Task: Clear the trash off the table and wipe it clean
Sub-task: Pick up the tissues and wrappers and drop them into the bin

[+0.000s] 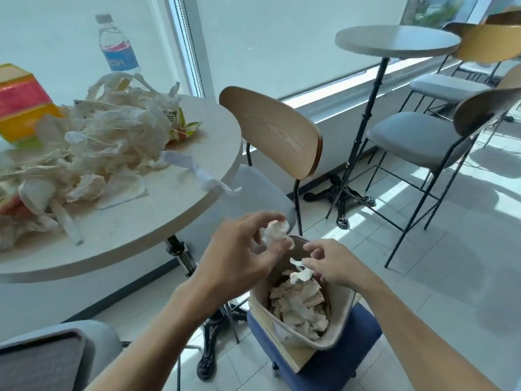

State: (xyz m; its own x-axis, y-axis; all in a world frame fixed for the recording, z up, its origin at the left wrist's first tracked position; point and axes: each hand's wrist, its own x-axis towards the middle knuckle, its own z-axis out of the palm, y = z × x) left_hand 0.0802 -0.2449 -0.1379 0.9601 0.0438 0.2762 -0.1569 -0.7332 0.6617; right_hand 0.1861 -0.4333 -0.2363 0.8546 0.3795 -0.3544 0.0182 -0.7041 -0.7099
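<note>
Hands meet over a bin (298, 338) that stands on a blue stool (338, 365) beside the round table (158, 221). Left hand (239, 249) curls its fingers and thumb round a crumpled tissue (275, 231), held just above the bin's rim. Right hand (332, 262) pinches a torn paper scrap (300, 270) in its fingertips, right over the bin's mouth. Crumpled paper (301, 306) fills the bin's bottom. On the table lie a heap of plastic bags (112, 134), a flat napkin (124, 190), a receipt (197, 170) hanging over the edge, a colourful carton (22, 105) and a water bottle (118, 46). A wooden-backed chair (273, 131) stands behind the table, near the window.
</note>
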